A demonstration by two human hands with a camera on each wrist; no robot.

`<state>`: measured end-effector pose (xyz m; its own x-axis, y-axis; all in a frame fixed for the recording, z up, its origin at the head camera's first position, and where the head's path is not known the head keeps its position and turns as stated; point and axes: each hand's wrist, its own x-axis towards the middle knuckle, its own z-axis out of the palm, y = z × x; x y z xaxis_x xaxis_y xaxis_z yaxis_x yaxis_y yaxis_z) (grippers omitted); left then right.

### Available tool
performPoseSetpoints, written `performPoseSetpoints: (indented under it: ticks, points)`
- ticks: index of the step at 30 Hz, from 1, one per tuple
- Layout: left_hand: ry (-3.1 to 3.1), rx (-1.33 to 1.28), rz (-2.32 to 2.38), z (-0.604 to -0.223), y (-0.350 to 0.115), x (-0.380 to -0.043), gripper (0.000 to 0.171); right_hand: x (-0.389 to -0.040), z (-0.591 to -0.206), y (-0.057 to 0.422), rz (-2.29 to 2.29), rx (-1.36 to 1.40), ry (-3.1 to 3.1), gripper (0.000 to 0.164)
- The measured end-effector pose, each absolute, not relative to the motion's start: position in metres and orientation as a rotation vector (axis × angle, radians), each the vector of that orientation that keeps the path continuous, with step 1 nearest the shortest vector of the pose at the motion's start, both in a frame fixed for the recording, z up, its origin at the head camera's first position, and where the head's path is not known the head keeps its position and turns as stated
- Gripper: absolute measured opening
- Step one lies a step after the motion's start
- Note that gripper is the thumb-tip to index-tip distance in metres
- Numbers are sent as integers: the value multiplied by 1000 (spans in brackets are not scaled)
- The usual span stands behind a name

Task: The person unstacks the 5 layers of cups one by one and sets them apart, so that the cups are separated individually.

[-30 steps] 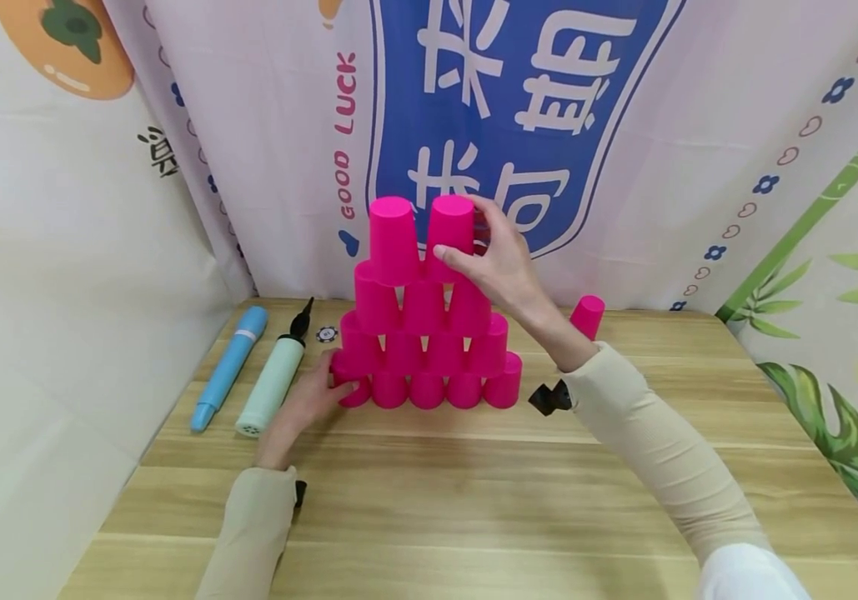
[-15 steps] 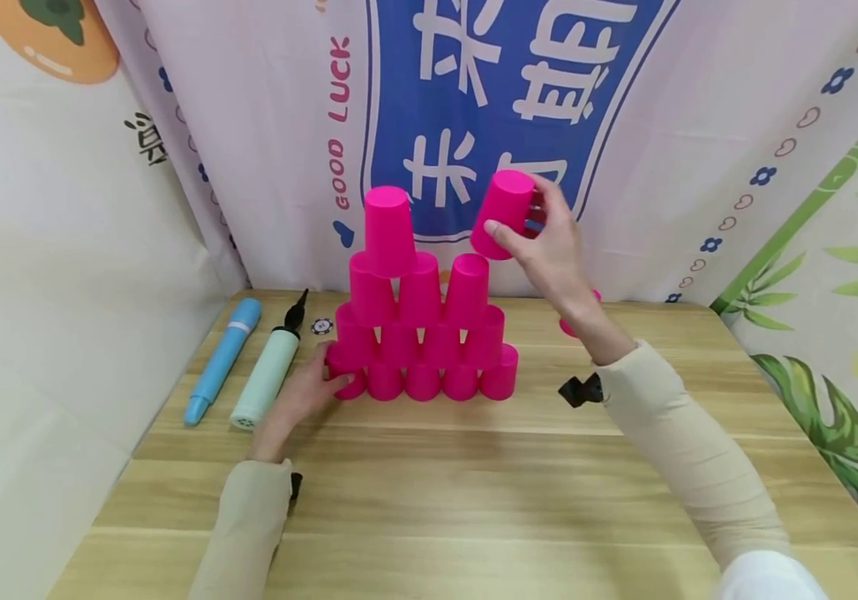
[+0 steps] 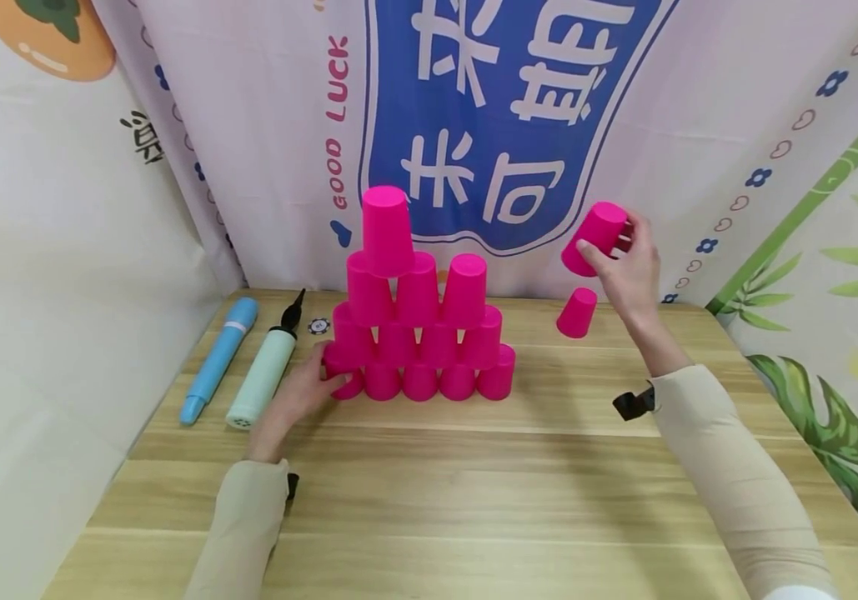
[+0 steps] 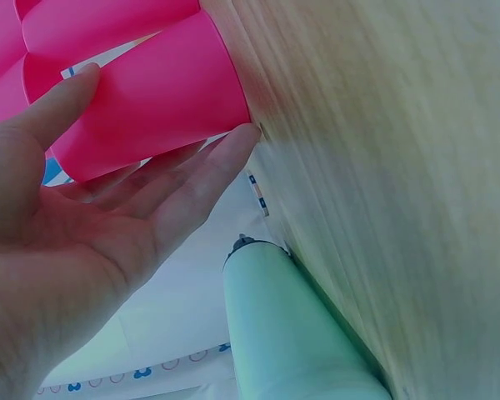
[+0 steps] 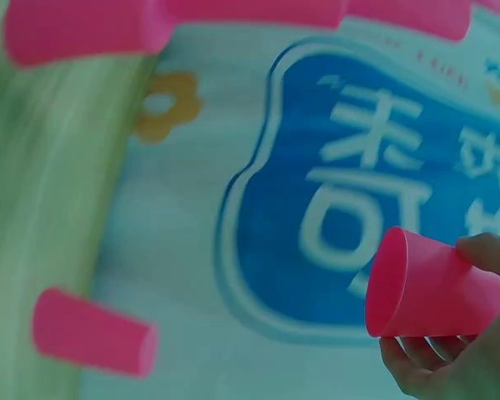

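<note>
Pink upside-down cups form a stepped stack (image 3: 418,292), with a single cup (image 3: 387,233) on top at its left side. Around the bottom row's left end cup (image 4: 158,96), my left hand (image 3: 297,398) has its thumb on one side and fingers on the other; that cup stands on the table. To the right of the stack, my right hand (image 3: 633,271) grips another pink cup (image 3: 598,237) in the air, mouth down and tilted. Beneath it, one more pink cup (image 3: 577,313) stands alone on the table, also visible in the right wrist view.
Left of the stack lie a mint-green hand pump (image 3: 265,377) with a black nozzle and a blue tube-shaped pump (image 3: 220,358). A poker chip (image 3: 319,325) is behind them. A printed cloth (image 3: 278,167) hangs at the wooden table's (image 3: 429,492) back edge.
My right hand has lifted the right-hand cup off the stack's top row and carried it rightward, above the lone cup. My left hand has stayed at the bottom left cup.
</note>
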<state>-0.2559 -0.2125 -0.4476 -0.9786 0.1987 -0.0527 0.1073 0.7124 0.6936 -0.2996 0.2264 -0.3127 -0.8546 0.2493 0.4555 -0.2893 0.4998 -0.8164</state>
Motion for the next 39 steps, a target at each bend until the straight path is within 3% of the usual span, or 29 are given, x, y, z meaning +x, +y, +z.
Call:
performPoseSetpoints:
  ticks: [19, 39]
  points:
    - [2783, 239, 1115, -448, -213, -256, 69, -331, -386, 310, 1305, -356, -2263, 68]
    - [2793, 254, 1122, -450, -213, -257, 68, -354, -464, 324, 1297, -485, -2412, 70]
